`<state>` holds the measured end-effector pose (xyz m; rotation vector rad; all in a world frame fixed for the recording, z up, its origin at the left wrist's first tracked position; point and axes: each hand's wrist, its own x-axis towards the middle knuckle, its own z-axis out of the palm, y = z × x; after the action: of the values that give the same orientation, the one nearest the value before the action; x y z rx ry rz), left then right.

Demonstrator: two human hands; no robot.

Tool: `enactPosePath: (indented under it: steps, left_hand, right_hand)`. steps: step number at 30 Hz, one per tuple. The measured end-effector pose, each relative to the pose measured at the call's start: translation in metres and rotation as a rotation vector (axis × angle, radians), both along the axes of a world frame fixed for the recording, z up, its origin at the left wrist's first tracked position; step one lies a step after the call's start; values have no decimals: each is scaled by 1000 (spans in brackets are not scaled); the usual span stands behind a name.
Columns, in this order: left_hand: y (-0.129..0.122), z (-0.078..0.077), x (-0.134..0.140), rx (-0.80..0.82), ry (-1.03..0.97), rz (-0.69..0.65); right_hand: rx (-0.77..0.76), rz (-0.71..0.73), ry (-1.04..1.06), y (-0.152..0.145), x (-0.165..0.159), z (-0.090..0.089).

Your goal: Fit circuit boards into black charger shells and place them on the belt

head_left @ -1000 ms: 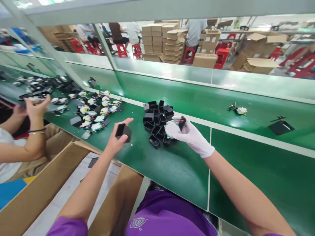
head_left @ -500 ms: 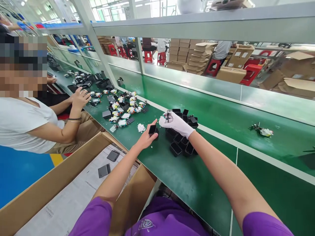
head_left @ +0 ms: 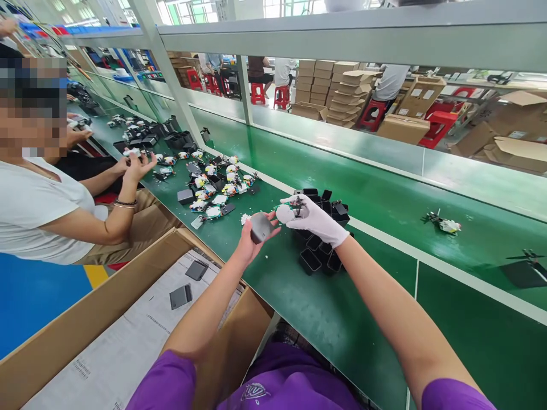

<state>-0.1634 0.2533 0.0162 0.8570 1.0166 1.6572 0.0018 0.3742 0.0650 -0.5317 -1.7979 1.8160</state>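
My bare left hand (head_left: 248,242) is closed on a dark grey plastic case (head_left: 261,228), its flat broad side turned up. Just to its right, my white-gloved right hand (head_left: 314,219) grips a circuit assembly (head_left: 285,213) with a round white part facing my left hand and dark wires behind. The two pieces are close together; whether they touch I cannot tell. Beside and below the glove stands a cluster of open black cases (head_left: 310,261). A small pile of white bits (head_left: 245,218) lies behind my left hand, partly hidden by it.
Wired circuit assemblies (head_left: 213,212) are heaped on the green bench to the left. A co-worker (head_left: 102,228) sits there, hands raised. An open carton (head_left: 128,296) holds two grey cases. On the green belt beyond lie an assembly (head_left: 448,226) and a dark case (head_left: 525,272). A metal post rises ahead.
My left hand has turned the case from open end showing to flat side up. The assembly in my glove has turned to show its round white part. Items on the belt have shifted left.
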Motion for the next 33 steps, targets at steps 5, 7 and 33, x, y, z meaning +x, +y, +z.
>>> enactPosePath:
  steps: [5, 7, 33]
  left_hand:
    - [-17, 30, 22, 14, -281, -167]
    - [-18, 40, 32, -13, -314, -258]
    - [-14, 42, 100, -217, -318, -536]
  right_hand:
    - [35, -61, 98, -19, 33, 9]
    - [42, -144, 97, -28, 47, 15]
    - [1263, -508, -492, -114, 112, 56]
